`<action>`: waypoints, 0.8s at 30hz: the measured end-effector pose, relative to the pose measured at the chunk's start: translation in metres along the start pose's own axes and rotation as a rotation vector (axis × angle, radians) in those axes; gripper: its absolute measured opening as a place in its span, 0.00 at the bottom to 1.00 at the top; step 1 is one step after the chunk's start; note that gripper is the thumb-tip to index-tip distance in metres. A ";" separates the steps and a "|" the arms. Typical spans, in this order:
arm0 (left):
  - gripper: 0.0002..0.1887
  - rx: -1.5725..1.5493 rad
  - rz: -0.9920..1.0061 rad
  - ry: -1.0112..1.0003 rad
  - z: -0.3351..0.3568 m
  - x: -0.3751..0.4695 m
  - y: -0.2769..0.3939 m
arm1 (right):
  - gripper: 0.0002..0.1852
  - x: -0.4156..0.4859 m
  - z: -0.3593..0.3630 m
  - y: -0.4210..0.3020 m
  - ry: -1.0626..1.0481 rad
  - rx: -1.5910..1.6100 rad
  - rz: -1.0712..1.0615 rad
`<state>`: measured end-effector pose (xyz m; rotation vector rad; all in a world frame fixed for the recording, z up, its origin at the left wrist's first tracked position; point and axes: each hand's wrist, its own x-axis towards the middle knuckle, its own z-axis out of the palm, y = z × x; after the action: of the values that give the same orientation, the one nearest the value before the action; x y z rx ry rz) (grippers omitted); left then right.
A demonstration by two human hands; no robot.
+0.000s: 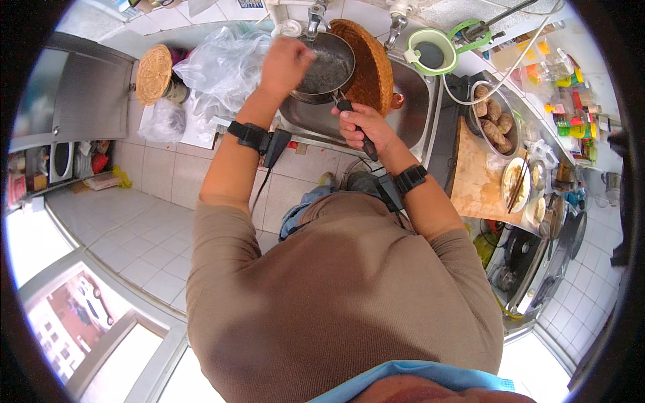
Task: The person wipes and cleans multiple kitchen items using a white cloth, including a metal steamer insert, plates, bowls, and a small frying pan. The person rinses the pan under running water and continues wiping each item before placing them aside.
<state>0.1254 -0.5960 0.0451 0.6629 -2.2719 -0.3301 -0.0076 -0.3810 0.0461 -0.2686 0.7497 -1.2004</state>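
Note:
A dark frying pan [330,63] is held above the left part of the steel sink [410,121], just beneath a chrome tap [316,20]. My right hand [367,130] grips its black handle [370,148]. Over the pan's left side is my left hand [286,65], blurred, its fingers curled towards the inside of the pan. Whether anything is in those fingers is hidden. Right behind the pan, a round brown woven basket [378,70] stands tilted in the sink.
Clear plastic bags [221,70] and a wicker-lidded container [153,73] crowd the left counter. To the right are a green-rimmed strainer [428,50], a tub of brown root vegetables [496,121], and a cutting board [473,176] bearing a bowl with chopsticks [515,186]. A white hose [514,80] hangs nearby.

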 end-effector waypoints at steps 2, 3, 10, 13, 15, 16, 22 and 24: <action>0.13 0.145 -0.032 -0.690 0.017 -0.005 0.005 | 0.14 0.000 -0.001 0.001 0.018 -0.042 -0.002; 0.13 0.217 -0.020 -1.007 0.026 -0.006 0.004 | 0.14 -0.001 -0.001 0.003 0.029 -0.061 -0.002; 0.19 0.442 -0.176 -0.970 0.070 0.021 -0.012 | 0.13 -0.002 0.004 0.013 -0.005 -0.035 0.085; 0.19 -0.059 0.033 -0.783 0.076 0.014 0.006 | 0.12 -0.002 0.002 0.013 -0.018 0.004 0.076; 0.18 -0.221 0.032 -1.036 0.070 0.009 0.010 | 0.12 -0.006 -0.002 0.010 -0.001 0.012 0.055; 0.17 -0.311 0.045 -1.173 0.066 0.006 0.011 | 0.12 -0.010 -0.004 0.009 0.012 -0.012 0.045; 0.12 0.344 0.335 -1.181 0.037 0.010 -0.012 | 0.13 -0.018 -0.010 0.011 0.019 -0.048 0.036; 0.09 0.262 0.373 -0.945 0.032 0.012 -0.013 | 0.14 -0.018 -0.010 0.011 0.005 -0.018 0.057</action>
<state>0.1002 -0.6119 0.0246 0.1791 -3.3131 -0.1722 -0.0086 -0.3582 0.0394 -0.2578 0.7676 -1.1416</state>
